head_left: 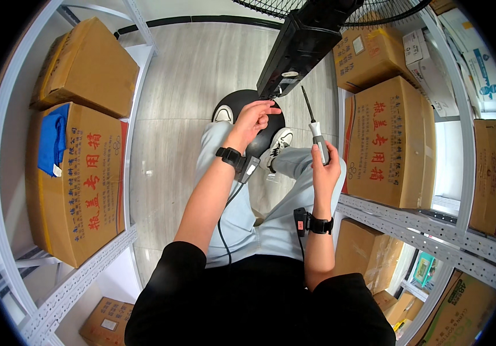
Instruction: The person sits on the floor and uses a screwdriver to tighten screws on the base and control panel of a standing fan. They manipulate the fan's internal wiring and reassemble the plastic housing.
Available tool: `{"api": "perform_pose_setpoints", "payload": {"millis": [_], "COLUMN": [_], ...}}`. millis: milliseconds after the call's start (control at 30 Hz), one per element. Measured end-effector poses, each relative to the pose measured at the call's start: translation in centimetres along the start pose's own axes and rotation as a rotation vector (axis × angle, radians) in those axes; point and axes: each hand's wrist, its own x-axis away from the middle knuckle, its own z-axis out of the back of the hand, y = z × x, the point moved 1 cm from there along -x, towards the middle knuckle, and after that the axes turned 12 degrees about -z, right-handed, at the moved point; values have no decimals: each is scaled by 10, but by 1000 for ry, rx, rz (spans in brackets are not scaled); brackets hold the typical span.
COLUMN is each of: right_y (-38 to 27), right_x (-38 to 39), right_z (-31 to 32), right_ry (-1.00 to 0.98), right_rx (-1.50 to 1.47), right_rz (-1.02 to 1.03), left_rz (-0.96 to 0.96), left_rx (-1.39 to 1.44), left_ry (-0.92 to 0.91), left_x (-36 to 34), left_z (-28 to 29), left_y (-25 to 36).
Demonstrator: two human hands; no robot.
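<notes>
My right hand (324,168) grips a screwdriver (315,130) by its grey-and-white handle, the dark shaft pointing up toward the lower end of a black fan column (300,49). My left hand (252,118) reaches up with its fingertips touching the bottom end of that column, just above the fan's round black base (233,102). Both wrists wear black bands with cables. My feet in white shoes rest by the base.
White metal shelving stands on both sides of a narrow aisle. Brown cardboard boxes (83,179) fill the left shelf, one with a blue cloth (53,138) on it. More boxes (389,141) crowd the right shelf. The fan's grille (375,14) is at the top.
</notes>
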Motion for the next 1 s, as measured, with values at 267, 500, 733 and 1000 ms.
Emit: {"api": "perform_pose_setpoints", "payload": {"millis": [267,500,733,1000], "right_y": [-5,-11,0,-2], "right_x": [-10,-16,-30,-32], "right_z": [-6,-16,-26,-23], "right_ry": [29,11,50,-256], "right_rx": [65,27,-4,-342], "right_rz": [15,7,78,-258], "left_rz": [7,-9,-2,-30], "left_rx": [7,105,136,128], "left_ry": [98,261,267,242], "left_x": [-4,-12,-12,-10], "left_z": [5,23,21,21], "left_y": [-5,-15,-15,-15]}}
